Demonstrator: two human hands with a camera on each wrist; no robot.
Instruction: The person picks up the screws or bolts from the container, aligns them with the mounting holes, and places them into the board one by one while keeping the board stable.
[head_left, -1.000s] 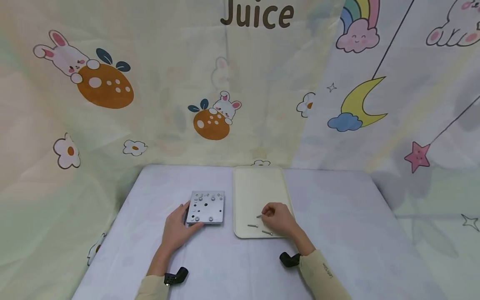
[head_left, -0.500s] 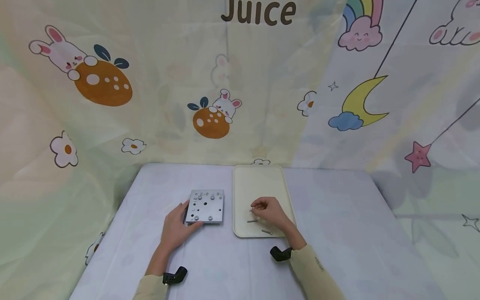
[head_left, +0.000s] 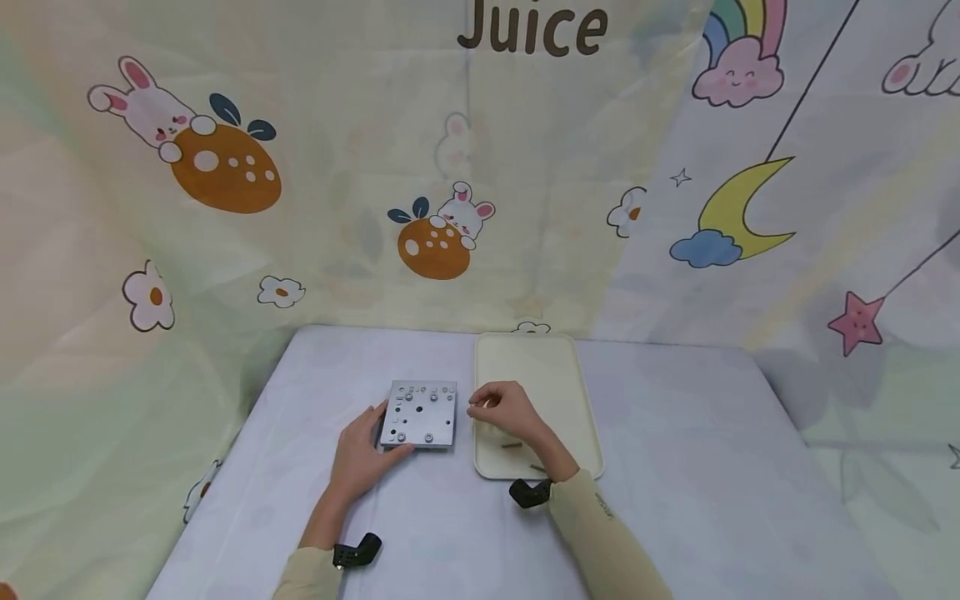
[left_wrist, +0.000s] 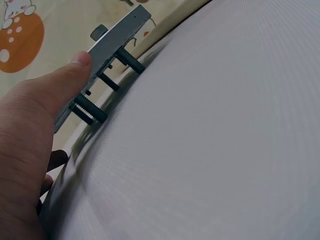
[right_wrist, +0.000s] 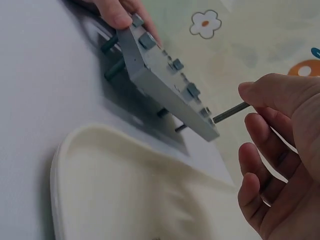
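A square metal plate (head_left: 429, 419) with holes and bolt heads on top stands on the white cloth, raised on several bolts (left_wrist: 91, 107) that stick out below. My left hand (head_left: 360, 457) grips it at the left, thumb along the near edge and fingers at the left side. Over the left edge of the tray (head_left: 555, 367), my right hand (head_left: 512, 410) pinches a thin screw (right_wrist: 231, 112) between thumb and forefinger. In the right wrist view the screw points at the plate's near corner and overlaps it there; the other fingers are loosely curled.
Two loose screws lie in the cream tray: one screw (head_left: 512, 445) left of centre, another screw (head_left: 537, 467) near the front rim, partly behind the right wrist. A cloth backdrop (head_left: 337, 250) printed with rabbits and flowers hangs behind the table.
My right hand has lifted a screw from the tray and carried it left and slightly away, towards the plate. The left hand keeps its grip on the plate. The head view has shifted slightly.
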